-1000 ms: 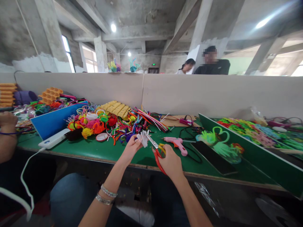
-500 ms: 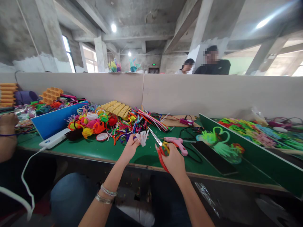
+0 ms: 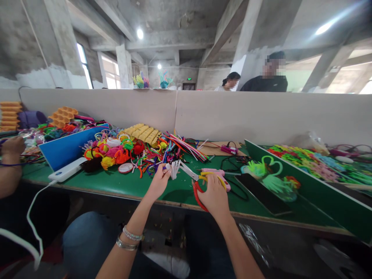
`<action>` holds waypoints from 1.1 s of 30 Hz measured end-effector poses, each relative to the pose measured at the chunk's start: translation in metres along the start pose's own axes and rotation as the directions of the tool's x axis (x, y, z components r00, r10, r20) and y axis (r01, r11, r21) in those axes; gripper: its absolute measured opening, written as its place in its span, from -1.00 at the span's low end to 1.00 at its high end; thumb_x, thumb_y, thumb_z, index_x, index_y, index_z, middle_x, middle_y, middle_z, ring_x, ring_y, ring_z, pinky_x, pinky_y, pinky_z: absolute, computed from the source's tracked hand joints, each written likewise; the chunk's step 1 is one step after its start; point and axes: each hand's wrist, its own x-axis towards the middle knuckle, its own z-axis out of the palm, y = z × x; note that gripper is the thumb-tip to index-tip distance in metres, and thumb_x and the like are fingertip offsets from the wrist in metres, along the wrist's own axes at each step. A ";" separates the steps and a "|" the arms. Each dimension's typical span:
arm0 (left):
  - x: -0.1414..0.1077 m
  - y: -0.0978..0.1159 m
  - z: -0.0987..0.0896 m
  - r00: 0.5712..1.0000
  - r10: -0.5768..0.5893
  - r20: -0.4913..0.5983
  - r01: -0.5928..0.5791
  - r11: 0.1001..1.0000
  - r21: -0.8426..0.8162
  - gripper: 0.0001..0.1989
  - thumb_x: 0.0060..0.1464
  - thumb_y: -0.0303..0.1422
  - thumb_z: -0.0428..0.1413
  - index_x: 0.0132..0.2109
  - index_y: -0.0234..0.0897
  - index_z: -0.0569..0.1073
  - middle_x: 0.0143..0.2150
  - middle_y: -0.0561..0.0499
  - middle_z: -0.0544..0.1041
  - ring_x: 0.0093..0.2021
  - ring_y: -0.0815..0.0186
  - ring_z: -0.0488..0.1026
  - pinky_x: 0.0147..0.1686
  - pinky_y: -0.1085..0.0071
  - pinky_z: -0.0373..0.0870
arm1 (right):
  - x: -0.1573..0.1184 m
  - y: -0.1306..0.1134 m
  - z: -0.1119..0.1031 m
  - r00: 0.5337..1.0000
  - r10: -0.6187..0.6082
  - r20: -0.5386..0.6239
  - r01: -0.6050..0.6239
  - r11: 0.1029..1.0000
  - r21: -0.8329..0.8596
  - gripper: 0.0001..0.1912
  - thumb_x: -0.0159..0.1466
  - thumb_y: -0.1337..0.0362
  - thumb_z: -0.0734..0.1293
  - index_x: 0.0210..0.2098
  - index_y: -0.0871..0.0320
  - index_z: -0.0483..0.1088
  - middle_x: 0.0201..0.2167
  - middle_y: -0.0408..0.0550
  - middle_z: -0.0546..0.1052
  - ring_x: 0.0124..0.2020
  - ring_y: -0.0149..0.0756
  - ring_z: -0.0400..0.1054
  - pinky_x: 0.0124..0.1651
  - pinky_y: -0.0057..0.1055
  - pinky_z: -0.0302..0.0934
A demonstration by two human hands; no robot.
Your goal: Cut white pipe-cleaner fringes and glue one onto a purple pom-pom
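My left hand (image 3: 159, 181) is closed on a bundle of short white pipe cleaners (image 3: 174, 169), whose loops or ends fan out above the fingers. Fingers of my right hand (image 3: 214, 194) are in the handles of scissors (image 3: 195, 179) with one red and one yellow handle. The scissor blades are parted, and their tips point left at the edge of the white bundle. Just behind my right hand a pink glue gun (image 3: 213, 171) lies on the green table, partly hidden by the scissors and hand.
Colourful pipe cleaner pieces (image 3: 122, 151) are heaped on the left by a blue divider (image 3: 72, 147) and a white power strip (image 3: 68, 170). At right are a black phone (image 3: 263, 193), green swan figures (image 3: 274, 176) and a green divider (image 3: 308, 190). Another person's hand (image 3: 13, 149) shows far left.
The scissors have opened wider, with their handles spread and blades nearer the white bundle. Behind the partition, a person in black has moved to the right.
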 end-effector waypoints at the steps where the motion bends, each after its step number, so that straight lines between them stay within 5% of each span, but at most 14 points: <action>1: 0.000 0.001 0.001 1.000 -0.004 0.013 0.004 1.000 -0.011 -0.73 -0.07 -0.32 0.07 -0.19 -0.27 0.22 -0.30 -0.03 0.48 -0.25 0.24 0.44 -0.17 0.28 0.27 | 0.000 0.000 0.001 1.000 -0.003 0.000 0.003 1.000 -0.002 -0.67 0.08 0.07 0.18 -0.29 0.19 0.21 -0.32 0.04 0.36 -0.22 -0.17 0.22 -0.25 -0.33 0.09; 16: -0.004 0.004 0.005 0.997 -0.053 0.053 0.054 0.998 -0.011 -0.69 -0.10 -0.28 0.10 -0.22 -0.29 0.21 -0.34 -0.02 0.47 -0.29 0.24 0.45 -0.25 0.32 0.29 | -0.002 0.007 0.005 0.993 0.115 0.020 -0.113 0.991 -0.075 -0.67 0.05 0.09 0.20 -0.30 0.20 0.20 -0.33 0.06 0.35 -0.25 -0.14 0.23 -0.25 -0.29 0.09; 22: -0.003 0.004 0.005 0.998 -0.050 0.032 0.051 0.998 -0.032 -0.70 -0.11 -0.28 0.11 -0.23 -0.28 0.21 -0.31 -0.03 0.49 -0.29 0.25 0.46 -0.23 0.31 0.29 | -0.001 0.005 0.002 0.998 0.067 -0.014 -0.066 0.997 0.049 -0.65 0.06 0.08 0.20 -0.25 0.19 0.19 -0.31 0.04 0.35 -0.20 -0.14 0.22 -0.19 -0.28 0.11; 33: -0.004 0.007 0.006 0.997 -0.036 0.067 0.039 0.998 -0.047 -0.70 -0.09 -0.27 0.10 -0.22 -0.30 0.22 -0.33 -0.01 0.48 -0.24 0.28 0.43 -0.19 0.34 0.27 | -0.005 -0.010 0.003 0.990 0.049 0.133 -0.075 0.977 0.200 -0.63 0.08 0.02 0.19 -0.27 0.18 0.20 -0.31 0.03 0.36 -0.21 -0.19 0.26 -0.22 -0.29 0.18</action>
